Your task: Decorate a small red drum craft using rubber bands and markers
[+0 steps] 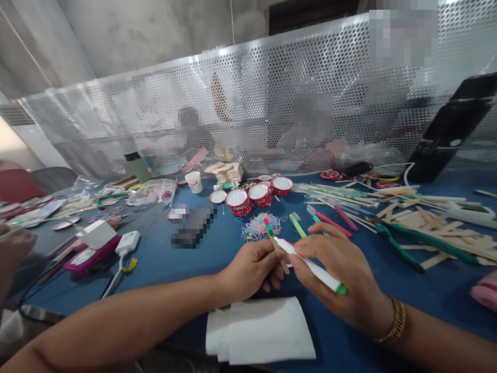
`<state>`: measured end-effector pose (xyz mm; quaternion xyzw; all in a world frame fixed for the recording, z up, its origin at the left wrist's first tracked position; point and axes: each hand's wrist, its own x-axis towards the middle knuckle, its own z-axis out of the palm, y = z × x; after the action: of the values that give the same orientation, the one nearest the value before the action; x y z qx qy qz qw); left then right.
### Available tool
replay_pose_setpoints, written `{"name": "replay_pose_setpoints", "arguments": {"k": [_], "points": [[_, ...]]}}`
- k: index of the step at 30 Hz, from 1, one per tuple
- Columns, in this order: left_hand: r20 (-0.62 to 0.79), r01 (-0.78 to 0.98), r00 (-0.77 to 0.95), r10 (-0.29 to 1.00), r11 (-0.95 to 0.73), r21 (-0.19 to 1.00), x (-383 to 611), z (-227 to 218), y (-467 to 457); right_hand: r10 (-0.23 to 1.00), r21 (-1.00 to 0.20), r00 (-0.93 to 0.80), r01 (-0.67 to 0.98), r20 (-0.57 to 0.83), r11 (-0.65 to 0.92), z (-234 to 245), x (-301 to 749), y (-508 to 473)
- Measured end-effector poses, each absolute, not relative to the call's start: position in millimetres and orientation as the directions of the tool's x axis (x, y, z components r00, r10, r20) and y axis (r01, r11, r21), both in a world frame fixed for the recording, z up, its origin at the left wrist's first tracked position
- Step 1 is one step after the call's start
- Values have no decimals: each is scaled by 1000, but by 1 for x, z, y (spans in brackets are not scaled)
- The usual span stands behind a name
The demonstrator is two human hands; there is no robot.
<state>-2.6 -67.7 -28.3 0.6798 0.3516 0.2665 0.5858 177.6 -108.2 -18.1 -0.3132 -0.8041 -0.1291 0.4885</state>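
Note:
Between the thumb and fingers of my left hand is a wooden craft stick, tilted, its upper end coloured red and green. My right hand grips a white marker with a green end, and the marker's tip points at the stick just below the coloured part. Whether the tip touches the wood I cannot tell. Behind my hands lies a heap of small colourful rubber bands. A green marker and a pink marker rest nearby. Below my hands is a folded white cloth or tissue.
Red-and-white round tins and a paper cup stand toward the perforated metal screen. Green-handled pliers lie on loose craft sticks at right. A purple power strip with chargers is at left, near another person's hand.

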Motion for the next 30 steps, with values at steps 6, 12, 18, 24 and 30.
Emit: {"name": "replay_pose_setpoints", "arguments": {"k": [6, 12, 18, 24, 30], "points": [[-43, 173, 622, 782, -84, 981, -3, -29, -69, 379, -92, -344, 626, 859, 774, -18, 176, -108], [-53, 177, 608, 792, -70, 982, -3, -29, -68, 383, -99, -316, 646, 868, 757, -18, 178, -107], [-56, 180, 611, 790, -70, 981, -3, -27, -69, 378, -99, -319, 636, 869, 765, -16, 177, -108], [-50, 176, 618, 785, -76, 981, -3, -27, -69, 387, -88, -347, 637, 854, 766, -18, 176, -109], [-57, 181, 610, 790, -68, 981, -2, -27, -69, 390, -95, -323, 653, 862, 751, -18, 178, -105]]}}
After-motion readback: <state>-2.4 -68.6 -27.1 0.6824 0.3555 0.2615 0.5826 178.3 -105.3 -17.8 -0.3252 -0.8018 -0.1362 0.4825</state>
